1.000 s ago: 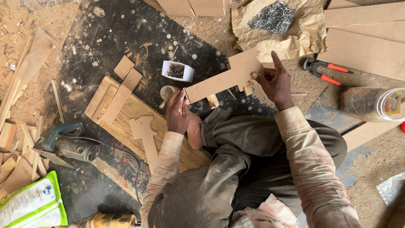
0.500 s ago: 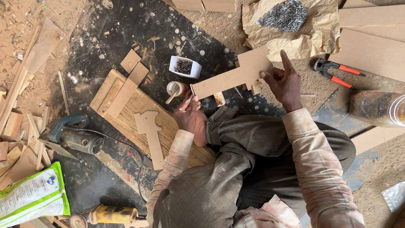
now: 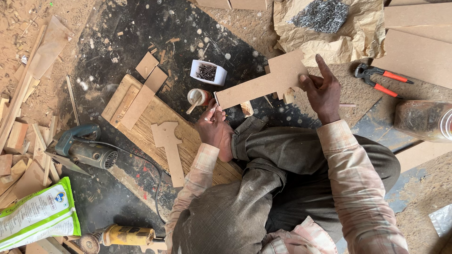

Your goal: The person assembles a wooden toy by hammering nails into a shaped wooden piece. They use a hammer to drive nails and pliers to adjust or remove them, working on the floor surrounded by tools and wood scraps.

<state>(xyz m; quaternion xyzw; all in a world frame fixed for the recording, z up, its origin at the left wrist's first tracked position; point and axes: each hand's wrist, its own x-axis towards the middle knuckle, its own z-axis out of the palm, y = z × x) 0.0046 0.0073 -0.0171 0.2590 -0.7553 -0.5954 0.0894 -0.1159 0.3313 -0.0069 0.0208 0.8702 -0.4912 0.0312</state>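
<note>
My right hand grips the right end of a long flat fibreboard cut-out and holds it above my knee, index finger raised. My left hand pinches a small stick at the board's left end, just beside a small open jar of glue with a stick standing in it. A white tub of small nails sits a little beyond the jar. A second fibreboard cut-out lies on a woven wooden board to my left.
An electric saw and a yellow grinder lie at the left with a green-and-white bag. Wood scraps line the left edge. Red-handled pincers, a pile of nails on brown paper and a clear jar are at the right.
The view has shifted slightly. My left hand has moved up towards the board's left end near the glue jar; my right hand keeps hold of the board.
</note>
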